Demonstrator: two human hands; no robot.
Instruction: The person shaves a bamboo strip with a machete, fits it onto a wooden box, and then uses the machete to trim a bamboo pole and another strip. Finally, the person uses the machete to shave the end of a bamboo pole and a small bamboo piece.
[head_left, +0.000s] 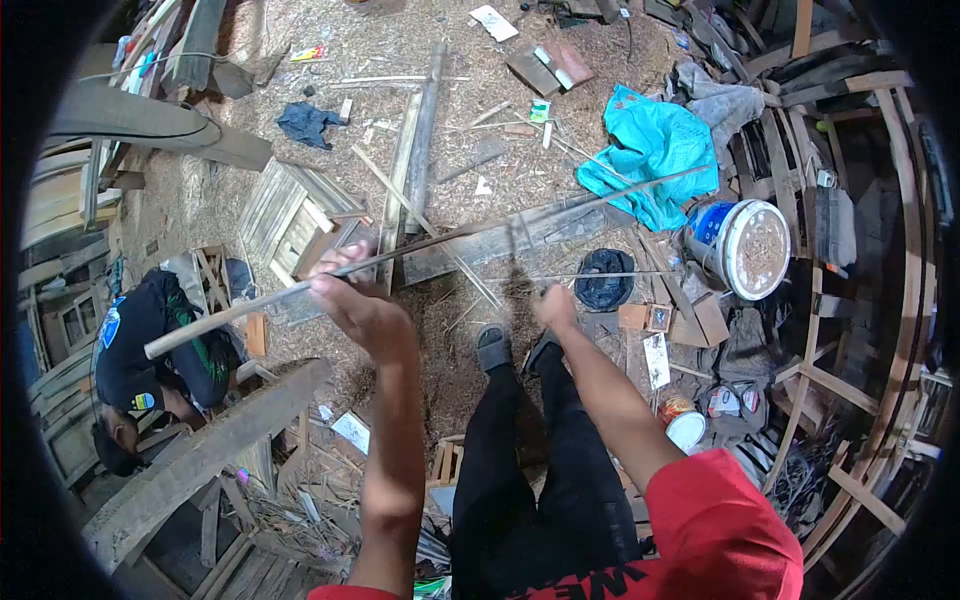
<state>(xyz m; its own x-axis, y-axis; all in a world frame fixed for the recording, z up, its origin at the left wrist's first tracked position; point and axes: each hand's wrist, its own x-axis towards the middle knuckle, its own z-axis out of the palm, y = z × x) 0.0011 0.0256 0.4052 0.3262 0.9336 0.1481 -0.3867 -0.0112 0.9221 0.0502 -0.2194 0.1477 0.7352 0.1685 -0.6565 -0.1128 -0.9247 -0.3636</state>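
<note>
A long, thin wooden stick (436, 241) slants across the view, its pale thick end at the lower left. My left hand (358, 300) is closed around it nearer that end, palm turned up. The far end passes over a turquoise sheet (655, 150). Below the stick, my right hand (556, 306) is a closed fist near my knees. A dark, blurred shape stands just above this fist, and I cannot make out what it holds. A thin straight strip (620, 274) runs level just beyond it, over a black plastic bag (604, 279).
Wood shavings cover the floor (380, 60). A board (500, 243) and planks (415, 140) lie ahead. A bucket (757, 250) stands right, beside cardboard boxes (690, 321). Another person (160, 345) crouches left, behind a thick beam (215, 455). A slatted wooden piece (295, 225) lies ahead left.
</note>
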